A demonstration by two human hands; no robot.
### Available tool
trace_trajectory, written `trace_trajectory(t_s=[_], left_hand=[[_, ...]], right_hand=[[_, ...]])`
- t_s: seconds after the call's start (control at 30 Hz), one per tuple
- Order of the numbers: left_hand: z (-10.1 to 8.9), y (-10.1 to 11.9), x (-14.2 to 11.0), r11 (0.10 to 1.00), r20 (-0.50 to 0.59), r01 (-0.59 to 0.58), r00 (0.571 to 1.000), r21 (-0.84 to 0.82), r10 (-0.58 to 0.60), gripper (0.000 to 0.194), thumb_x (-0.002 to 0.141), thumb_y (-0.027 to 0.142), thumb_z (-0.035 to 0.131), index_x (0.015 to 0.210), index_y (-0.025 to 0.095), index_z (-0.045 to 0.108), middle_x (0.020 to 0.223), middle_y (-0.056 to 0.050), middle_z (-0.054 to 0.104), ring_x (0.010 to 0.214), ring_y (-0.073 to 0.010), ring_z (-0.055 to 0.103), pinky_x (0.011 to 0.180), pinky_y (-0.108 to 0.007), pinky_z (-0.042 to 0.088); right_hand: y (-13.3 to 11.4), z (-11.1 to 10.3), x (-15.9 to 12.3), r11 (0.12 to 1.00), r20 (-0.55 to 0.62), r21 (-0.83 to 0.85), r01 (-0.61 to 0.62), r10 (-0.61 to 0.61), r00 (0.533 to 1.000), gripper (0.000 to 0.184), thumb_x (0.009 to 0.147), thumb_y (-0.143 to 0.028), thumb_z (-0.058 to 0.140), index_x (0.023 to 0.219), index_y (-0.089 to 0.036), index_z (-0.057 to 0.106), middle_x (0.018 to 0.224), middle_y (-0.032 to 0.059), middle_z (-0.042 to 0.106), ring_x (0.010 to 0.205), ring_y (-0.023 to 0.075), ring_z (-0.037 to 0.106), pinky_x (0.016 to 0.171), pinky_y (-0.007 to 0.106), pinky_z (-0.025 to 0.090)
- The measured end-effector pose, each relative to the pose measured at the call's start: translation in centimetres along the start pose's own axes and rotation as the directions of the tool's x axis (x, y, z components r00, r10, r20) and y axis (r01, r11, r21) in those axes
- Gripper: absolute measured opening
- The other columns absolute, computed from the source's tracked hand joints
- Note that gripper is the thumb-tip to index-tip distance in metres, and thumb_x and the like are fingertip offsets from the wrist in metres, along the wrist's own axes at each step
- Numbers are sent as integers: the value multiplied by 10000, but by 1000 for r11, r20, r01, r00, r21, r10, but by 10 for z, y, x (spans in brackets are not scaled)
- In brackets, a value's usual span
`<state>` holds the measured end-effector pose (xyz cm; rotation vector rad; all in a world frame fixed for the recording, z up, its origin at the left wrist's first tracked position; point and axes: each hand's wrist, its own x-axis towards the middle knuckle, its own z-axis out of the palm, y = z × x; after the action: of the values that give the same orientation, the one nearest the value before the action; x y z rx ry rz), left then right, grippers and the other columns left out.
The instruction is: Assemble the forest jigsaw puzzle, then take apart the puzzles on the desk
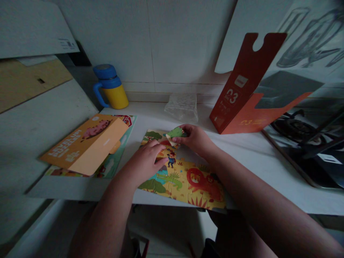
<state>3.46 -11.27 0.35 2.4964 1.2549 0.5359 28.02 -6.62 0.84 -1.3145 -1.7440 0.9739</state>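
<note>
At twelve o'clock on the puzzle (178, 175), the right hand (197, 139) pinches a green piece (176, 132), probably light, creasable card best held by its edges, the left hand (145, 158) loosely open at ten.

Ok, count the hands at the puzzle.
2: the left hand on or just over the puzzle, the right hand near its far side, holding a green piece.

The puzzle (181, 181) is mostly yellow, with orange-red lions, green bushes and a bit of blue. The cup (116, 94) is yellow with a blue lid and a blue handle. The tall box (233, 96) is red-orange with white "03" on it. The counter (258, 157) is plain white.
</note>
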Motion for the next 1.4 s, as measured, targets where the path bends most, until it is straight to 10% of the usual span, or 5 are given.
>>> trace_trajectory(t_s=[0.3,0.87,1.07,1.23,1.4], left_hand=[[-2,2,-1,999,-30,41,999,5,-41,246,963,326,692,1179,214,657,1267,-96,660,1177,-275,661,1068,-443,534],[-6,0,-3,981,-136,136,984,139,-117,227,973,321,661,1156,187,645,1275,-134,639,1231,-316,617,1105,-491,509],[-11,-10,-4,931,-181,243,963,273,-198,364,984,386,632,1268,158,638,1308,-162,658,1267,-345,603,1134,-511,482],[-22,-5,-18,932,-90,232,972,280,-215,648,874,544,756,1375,156,621,1463,-201,574,1381,-385,537,1192,-541,435],[-24,19,-48,985,261,91,957,144,-127,1026,615,654,918,1523,372,532,1747,-91,285,1600,-414,267,1253,-602,351]], right_hand=[[-7,24,-6,820,26,-548,166,-182,983,595,870,-601,768,1276,-180,663,1177,156,718,1086,307,635,960,418,480],[-15,17,-9,977,-45,-185,105,-115,992,676,777,-398,870,1371,-233,592,1116,44,719,879,199,648,774,306,476],[-23,-10,-12,988,200,-151,38,-7,980,421,792,-458,855,1103,-206,722,878,17,738,742,179,619,647,292,449],[-31,-53,-21,999,389,31,-22,9,921,435,790,-525,863,1042,-209,703,903,44,744,803,208,663,694,318,505],[-23,-75,-19,994,246,108,-30,3,969,451,765,-531,890,1031,-211,717,872,39,724,764,186,638,693,319,498]])
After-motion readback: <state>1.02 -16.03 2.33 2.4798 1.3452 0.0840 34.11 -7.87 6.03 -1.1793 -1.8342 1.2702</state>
